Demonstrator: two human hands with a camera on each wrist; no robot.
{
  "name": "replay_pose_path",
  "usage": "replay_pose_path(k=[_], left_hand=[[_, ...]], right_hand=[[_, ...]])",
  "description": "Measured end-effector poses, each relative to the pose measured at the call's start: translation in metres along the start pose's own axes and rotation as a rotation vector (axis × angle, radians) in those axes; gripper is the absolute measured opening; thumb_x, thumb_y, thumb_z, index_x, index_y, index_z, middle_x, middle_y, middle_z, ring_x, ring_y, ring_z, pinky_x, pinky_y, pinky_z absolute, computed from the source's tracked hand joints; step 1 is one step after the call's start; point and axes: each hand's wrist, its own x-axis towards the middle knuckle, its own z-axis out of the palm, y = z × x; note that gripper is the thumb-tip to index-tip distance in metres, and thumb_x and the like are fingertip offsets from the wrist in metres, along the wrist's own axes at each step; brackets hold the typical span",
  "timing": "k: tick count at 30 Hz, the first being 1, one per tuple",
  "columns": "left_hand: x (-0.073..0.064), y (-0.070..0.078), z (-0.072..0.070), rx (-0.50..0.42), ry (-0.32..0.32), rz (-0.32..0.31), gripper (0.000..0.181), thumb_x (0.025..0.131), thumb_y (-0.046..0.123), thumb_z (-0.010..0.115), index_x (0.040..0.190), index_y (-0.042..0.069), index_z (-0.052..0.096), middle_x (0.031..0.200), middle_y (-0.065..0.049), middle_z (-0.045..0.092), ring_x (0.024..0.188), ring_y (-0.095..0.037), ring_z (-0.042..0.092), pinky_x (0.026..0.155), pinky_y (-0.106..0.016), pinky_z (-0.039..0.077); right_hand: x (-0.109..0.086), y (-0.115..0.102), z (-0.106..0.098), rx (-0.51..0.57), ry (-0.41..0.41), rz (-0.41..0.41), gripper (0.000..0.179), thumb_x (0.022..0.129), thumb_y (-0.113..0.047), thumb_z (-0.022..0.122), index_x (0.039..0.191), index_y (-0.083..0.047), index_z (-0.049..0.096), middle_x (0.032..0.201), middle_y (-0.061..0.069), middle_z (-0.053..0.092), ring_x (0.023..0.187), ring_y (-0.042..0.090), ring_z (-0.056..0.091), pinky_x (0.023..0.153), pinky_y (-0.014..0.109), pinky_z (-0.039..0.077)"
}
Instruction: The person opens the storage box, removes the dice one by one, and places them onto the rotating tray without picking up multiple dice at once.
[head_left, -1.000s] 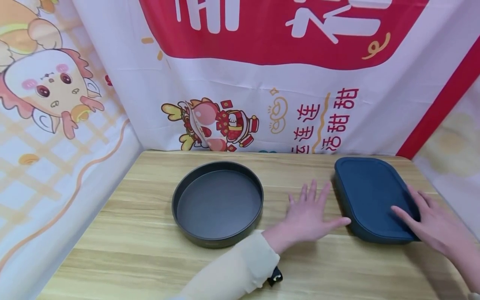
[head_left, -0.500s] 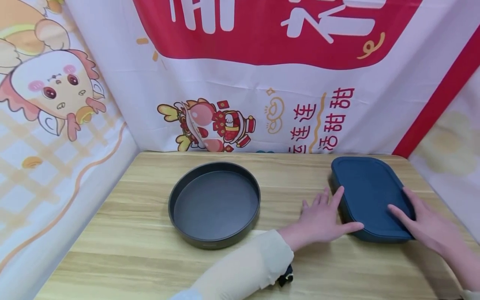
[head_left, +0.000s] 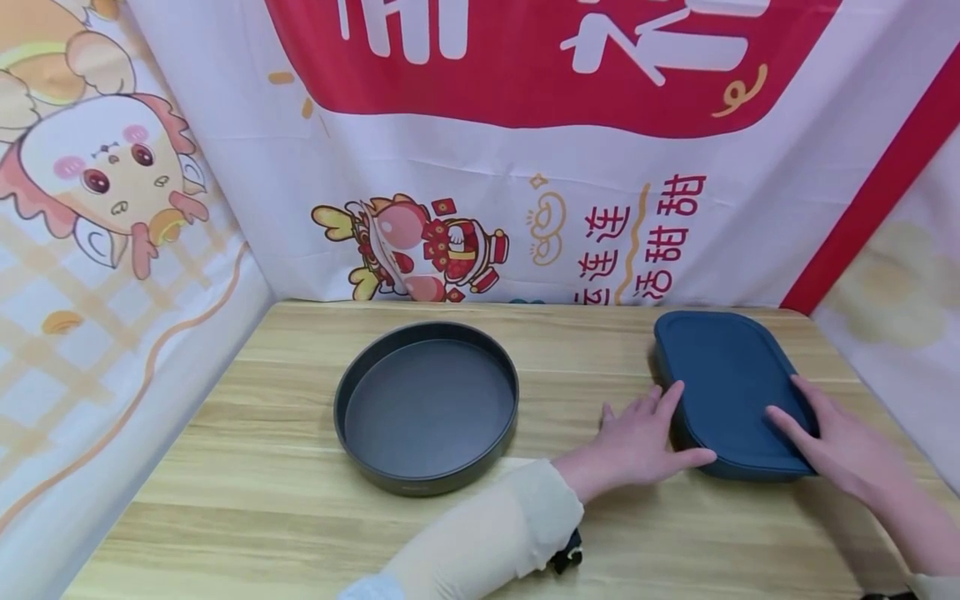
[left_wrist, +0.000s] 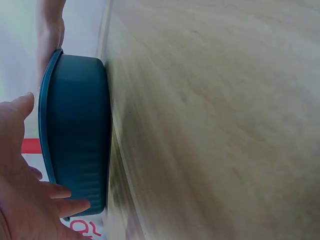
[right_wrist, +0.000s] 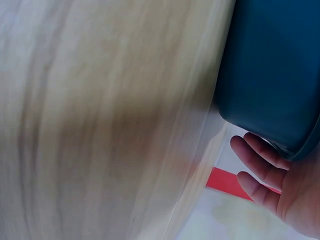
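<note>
A dark blue lidded container (head_left: 731, 392) with rounded corners sits on the right part of the table in the head view. My left hand (head_left: 630, 442) is at its left side, fingers spread and loosely extended, thumb by the front left corner. In the left wrist view, the fingers (left_wrist: 70, 206) lie near the container's ribbed side wall (left_wrist: 77, 135). On the opposite side is my right hand (head_left: 847, 446), its thumb over the lid's edge. The right wrist view has its fingers (right_wrist: 260, 160) relaxed and slightly bent beside the container (right_wrist: 272, 70).
Left of the container stands a round dark grey pan (head_left: 427, 408). A small black object (head_left: 567, 552) shows partly from under my left sleeve (head_left: 487, 529). A printed cloth (head_left: 420, 158) hangs behind the wooden table (head_left: 300, 500).
My left hand has come rightward to the container's left side. The container has shifted slightly left, and my right hand with it. The head view has turned a little.
</note>
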Motion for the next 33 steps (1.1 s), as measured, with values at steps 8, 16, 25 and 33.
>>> replay_pose_path(k=[8,16,25,33], left_hand=[[-0.006,-0.01,0.002,-0.026,-0.01,0.012,0.086,0.087,0.076,0.039,0.156,0.036,0.007,0.157,0.015,0.022,0.141,-0.01,0.027,0.108,-0.062,0.023],[-0.012,-0.021,0.001,-0.046,0.031,-0.004,0.079,0.092,0.069,0.042,0.156,0.036,0.009,0.156,0.015,0.025,0.139,-0.006,0.029,0.108,-0.062,0.024],[-0.024,-0.035,-0.008,-0.149,0.042,0.008,0.079,0.093,0.061,0.05,0.156,0.029,0.015,0.155,0.012,0.03,0.137,-0.004,0.032,0.11,-0.058,0.024],[-0.034,-0.049,-0.014,-0.266,0.026,-0.02,0.079,0.094,0.056,0.053,0.157,0.028,0.014,0.155,0.007,0.031,0.136,-0.01,0.037,0.11,-0.044,0.031]], right_hand=[[0.001,-0.013,0.003,-0.018,-0.02,-0.019,0.084,0.099,-0.056,0.04,0.153,0.001,0.012,0.141,0.043,0.028,0.118,0.064,0.035,0.083,0.073,0.034],[0.002,-0.023,0.004,-0.001,-0.042,-0.046,0.083,0.099,-0.055,0.041,0.153,0.002,0.014,0.142,0.042,0.027,0.12,0.062,0.034,0.086,0.074,0.032],[0.003,-0.037,0.009,0.054,-0.032,-0.102,0.08,0.1,-0.05,0.047,0.152,0.002,0.016,0.14,0.044,0.03,0.12,0.062,0.035,0.09,0.072,0.032],[0.003,-0.05,0.015,0.107,-0.004,-0.173,0.072,0.101,-0.041,0.05,0.151,0.002,0.022,0.138,0.044,0.033,0.12,0.061,0.038,0.092,0.07,0.033]])
